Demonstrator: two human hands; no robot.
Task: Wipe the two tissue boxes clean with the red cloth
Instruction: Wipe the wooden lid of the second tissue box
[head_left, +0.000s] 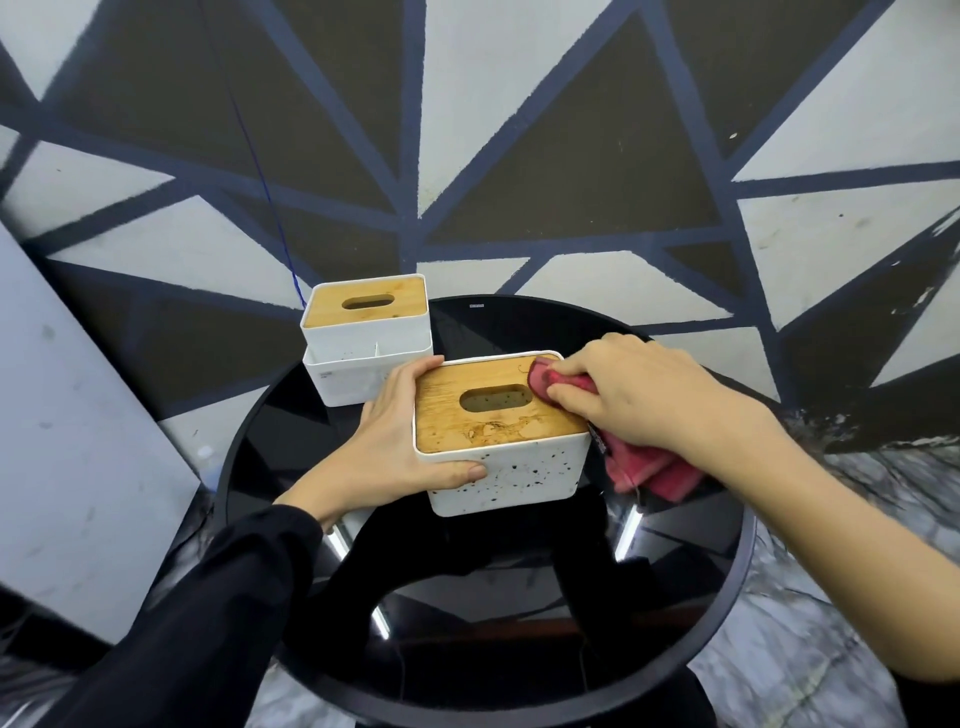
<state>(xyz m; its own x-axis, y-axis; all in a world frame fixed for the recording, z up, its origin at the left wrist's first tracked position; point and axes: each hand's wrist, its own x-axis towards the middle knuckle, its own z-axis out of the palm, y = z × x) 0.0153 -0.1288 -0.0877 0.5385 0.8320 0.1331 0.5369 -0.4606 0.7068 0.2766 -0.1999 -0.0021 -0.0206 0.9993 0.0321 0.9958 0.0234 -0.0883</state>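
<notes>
Fingers of the right hand pressed the bunched red cloth onto the near white, bamboo-lidded tissue box; the left hand gripped its side, likely steadying it.

A: status on your hands?

B: your left hand grips the left side of the near tissue box, thumb on its speckled white front. your right hand presses the red cloth on the far right corner of the wooden lid, rest of the cloth hanging off the box's right side

A: second box?

B: far tissue box sits just behind-left of the near one, untouched. both on the round black glass table; lid slot of near box faces up, stain marks near its front edge
</notes>
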